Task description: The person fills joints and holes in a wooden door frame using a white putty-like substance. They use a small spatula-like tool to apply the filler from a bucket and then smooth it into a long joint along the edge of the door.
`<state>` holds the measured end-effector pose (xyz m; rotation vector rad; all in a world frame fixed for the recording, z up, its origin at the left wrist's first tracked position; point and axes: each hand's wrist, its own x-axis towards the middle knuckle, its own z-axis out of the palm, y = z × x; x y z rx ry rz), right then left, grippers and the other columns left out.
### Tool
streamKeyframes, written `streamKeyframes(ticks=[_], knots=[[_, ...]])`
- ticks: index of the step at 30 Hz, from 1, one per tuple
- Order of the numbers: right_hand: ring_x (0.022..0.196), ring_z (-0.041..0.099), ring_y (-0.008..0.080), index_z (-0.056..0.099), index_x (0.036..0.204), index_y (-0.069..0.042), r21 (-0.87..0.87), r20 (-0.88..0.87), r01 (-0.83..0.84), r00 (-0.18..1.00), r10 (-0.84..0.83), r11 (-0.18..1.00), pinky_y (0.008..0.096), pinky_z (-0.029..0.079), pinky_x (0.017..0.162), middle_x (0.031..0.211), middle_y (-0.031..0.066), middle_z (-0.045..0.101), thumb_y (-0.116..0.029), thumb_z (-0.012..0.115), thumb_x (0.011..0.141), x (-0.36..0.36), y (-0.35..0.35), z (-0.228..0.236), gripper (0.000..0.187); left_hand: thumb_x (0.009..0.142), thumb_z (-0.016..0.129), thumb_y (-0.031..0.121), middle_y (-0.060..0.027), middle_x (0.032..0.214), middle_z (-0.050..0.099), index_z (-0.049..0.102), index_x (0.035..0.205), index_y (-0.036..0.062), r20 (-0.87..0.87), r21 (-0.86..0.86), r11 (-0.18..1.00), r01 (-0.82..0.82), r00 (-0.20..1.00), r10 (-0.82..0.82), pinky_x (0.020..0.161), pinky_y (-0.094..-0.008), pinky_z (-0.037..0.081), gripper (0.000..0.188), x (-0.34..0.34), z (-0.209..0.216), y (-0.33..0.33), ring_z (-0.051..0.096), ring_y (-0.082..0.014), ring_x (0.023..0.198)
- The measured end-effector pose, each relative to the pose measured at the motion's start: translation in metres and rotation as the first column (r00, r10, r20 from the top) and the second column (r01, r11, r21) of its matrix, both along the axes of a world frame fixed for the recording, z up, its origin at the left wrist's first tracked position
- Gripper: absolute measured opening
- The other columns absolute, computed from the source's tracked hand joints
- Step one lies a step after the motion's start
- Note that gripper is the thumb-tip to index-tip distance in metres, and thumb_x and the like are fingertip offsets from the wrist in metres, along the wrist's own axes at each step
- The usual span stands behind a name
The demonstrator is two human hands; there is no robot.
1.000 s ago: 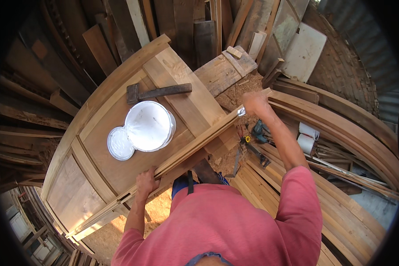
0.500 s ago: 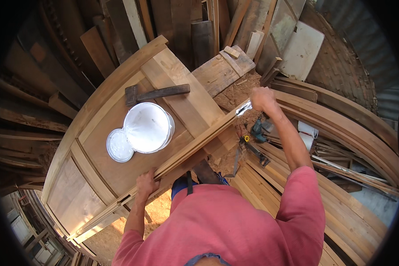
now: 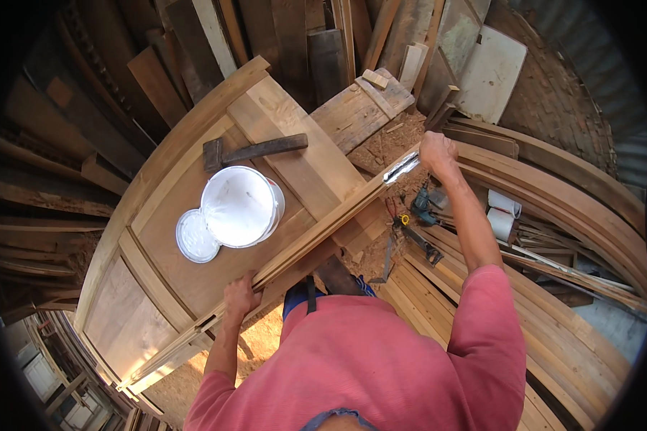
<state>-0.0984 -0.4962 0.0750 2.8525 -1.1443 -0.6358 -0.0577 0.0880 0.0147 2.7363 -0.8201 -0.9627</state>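
Observation:
A wooden door panel (image 3: pixel 216 270) with a curved frame lies in front of me. My left hand (image 3: pixel 240 295) is closed round the long wooden strips (image 3: pixel 316 234) at its near edge. To the right, my right hand (image 3: pixel 438 152) is closed on a narrow tool smeared with white paste (image 3: pixel 401 169), whose exact kind I cannot make out. The tool lies in line with the strips' right end, and I cannot tell whether they touch. On the panel stand an open white bucket (image 3: pixel 241 207) with white paste, its round lid (image 3: pixel 198 235) leaning beside it, and a hammer (image 3: pixel 255 150).
Below my right forearm lie a teal power drill (image 3: pixel 424 206) and a hand saw (image 3: pixel 423 244) near stacked planks (image 3: pixel 482 309). Curved wooden beams (image 3: pixel 553 190) run along the right. A rough board (image 3: pixel 364 111) sits beyond the panel, with upright boards (image 3: pixel 287 50) behind.
My right hand has moved slightly right and up with the white-smeared tool. My left hand keeps its grip on the strips. The bucket, lid and hammer rest as before.

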Motion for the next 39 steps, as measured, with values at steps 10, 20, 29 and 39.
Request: streamKeyframes(ticks=[10, 20, 29, 39], knots=[[0.103, 0.075, 0.0351, 0.079, 0.102, -0.004, 0.081, -0.114, 0.025, 0.993, -0.016, 0.996, 0.0434, 0.060, 0.087, 0.106, 0.0202, 0.077, -0.012, 0.075, 0.078, 0.003, -0.002, 0.013, 0.025, 0.079, 0.078, 0.031, -0.0178, 0.098, 0.075, 0.062, 0.129, 0.0182, -0.031, 0.013, 1.000, -0.006, 0.999, 0.006, 0.082, -0.0514, 0.058, 0.054, 0.000, 0.000, 0.000, 0.072, -0.0406, 0.091], [0.107, 0.073, 0.0345, 0.079, 0.106, -0.004, 0.093, -0.180, -0.113, 0.975, 0.128, 0.989, 0.0432, 0.059, 0.089, 0.112, 0.0200, 0.076, -0.011, 0.070, 0.081, 0.024, -0.002, -0.003, 0.026, 0.080, 0.078, 0.032, -0.0189, 0.098, 0.075, 0.063, 0.129, 0.0185, 0.000, 0.022, 1.000, 0.022, 1.000, -0.022, 0.082, -0.0519, 0.058, 0.054, 0.000, 0.001, 0.000, 0.072, -0.0419, 0.090], [0.107, 0.072, 0.0394, 0.078, 0.103, 0.000, 0.177, -0.170, -0.129, 0.973, 0.159, 0.976, 0.0458, 0.058, 0.089, 0.110, 0.0253, 0.074, -0.009, 0.065, 0.083, 0.024, 0.015, 0.019, 0.025, 0.079, 0.078, 0.032, -0.0188, 0.099, 0.075, 0.062, 0.130, 0.0178, 0.015, 0.040, 0.998, 0.048, 0.999, -0.049, 0.082, -0.0513, 0.058, 0.055, 0.000, -0.005, 0.004, 0.072, -0.0409, 0.091], [0.099, 0.073, 0.0437, 0.078, 0.091, 0.002, 0.165, 0.017, -0.021, 1.000, 0.018, 0.986, 0.0498, 0.058, 0.083, 0.095, 0.0290, 0.073, -0.010, 0.066, 0.079, 0.005, 0.017, 0.013, 0.021, 0.078, 0.077, 0.031, -0.0196, 0.097, 0.075, 0.064, 0.127, 0.0168, 0.018, 0.027, 0.999, 0.047, 0.999, -0.048, 0.082, -0.0514, 0.058, 0.052, 0.003, -0.001, -0.002, 0.072, -0.0414, 0.091]])
